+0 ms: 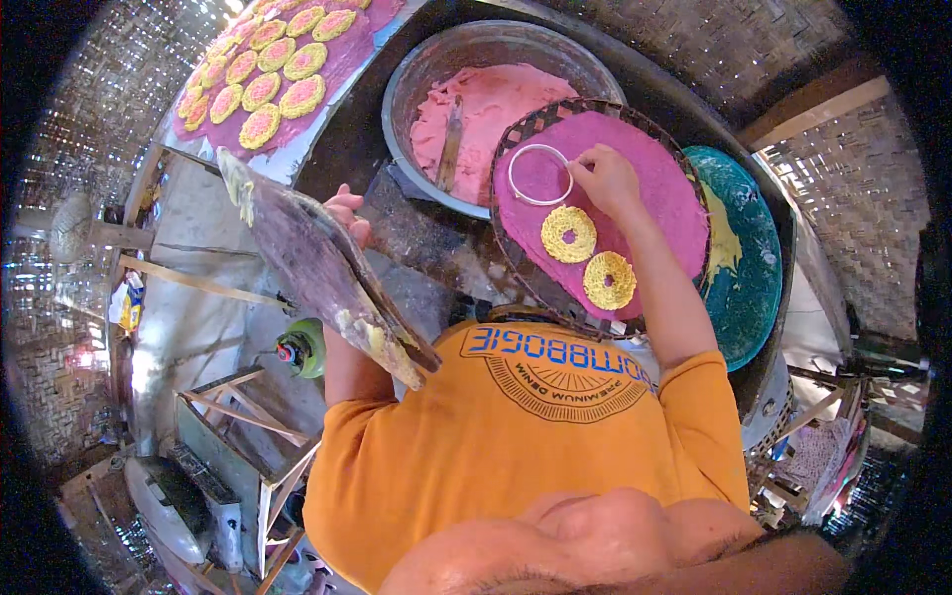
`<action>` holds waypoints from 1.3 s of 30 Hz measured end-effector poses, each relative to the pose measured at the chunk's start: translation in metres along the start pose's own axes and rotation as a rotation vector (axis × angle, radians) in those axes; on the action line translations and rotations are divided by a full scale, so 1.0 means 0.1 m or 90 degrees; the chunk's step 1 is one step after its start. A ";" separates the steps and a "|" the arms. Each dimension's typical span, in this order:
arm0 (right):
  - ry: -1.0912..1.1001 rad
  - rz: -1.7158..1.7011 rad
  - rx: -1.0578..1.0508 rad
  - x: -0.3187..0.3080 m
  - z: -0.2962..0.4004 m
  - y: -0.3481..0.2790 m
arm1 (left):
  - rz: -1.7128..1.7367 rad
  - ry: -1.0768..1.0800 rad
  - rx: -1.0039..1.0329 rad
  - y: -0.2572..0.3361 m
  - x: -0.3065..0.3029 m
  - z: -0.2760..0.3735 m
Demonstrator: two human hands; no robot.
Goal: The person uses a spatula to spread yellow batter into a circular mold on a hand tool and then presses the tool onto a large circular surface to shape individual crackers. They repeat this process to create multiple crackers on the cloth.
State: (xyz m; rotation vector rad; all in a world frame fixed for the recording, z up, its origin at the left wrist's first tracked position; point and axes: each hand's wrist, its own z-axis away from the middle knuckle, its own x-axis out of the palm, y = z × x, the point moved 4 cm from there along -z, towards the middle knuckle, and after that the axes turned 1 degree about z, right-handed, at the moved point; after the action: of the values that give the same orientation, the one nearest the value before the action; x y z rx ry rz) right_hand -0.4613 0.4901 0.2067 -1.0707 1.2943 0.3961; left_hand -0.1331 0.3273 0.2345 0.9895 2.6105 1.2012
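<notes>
My right hand (608,181) pinches the right edge of a thin white ring (541,175), which lies on or just above a pink cloth (654,201) on a round woven tray (512,277). Two yellow ring-shaped pieces (568,234) of stringy dough lie below it on the cloth. My left hand (348,213) is at the far side of a long hinged wooden press (320,260), smeared with yellow dough and tilted in front of my left arm; the press hides much of the hand, and its fingertips show past the edge.
A large basin (396,111) of pink dough with a wooden paddle (450,145) stands behind the tray. To the right is a green basin (758,275) with yellow dough. Several yellow-and-pink pieces (260,89) lie on cloth at upper left. A green gas cylinder (309,348) stands at lower left.
</notes>
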 end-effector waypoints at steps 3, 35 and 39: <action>-0.016 0.017 0.017 0.08 -0.01 0.06 | -0.032 -0.008 0.028 0.05 -0.06 0.08; 0.453 0.110 -0.546 -2.07 0.88 -2.23 | -0.541 -0.299 0.215 0.92 1.91 -0.97; 0.382 0.044 -0.693 -2.10 1.27 -2.03 | -0.363 -0.483 0.235 0.97 2.00 -0.88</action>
State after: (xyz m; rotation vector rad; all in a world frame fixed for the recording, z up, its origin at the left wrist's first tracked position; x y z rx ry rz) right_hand -0.2943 0.5580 0.4694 -2.1741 1.6695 0.9365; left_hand -0.2701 0.4369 0.3979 0.5107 2.2421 0.1539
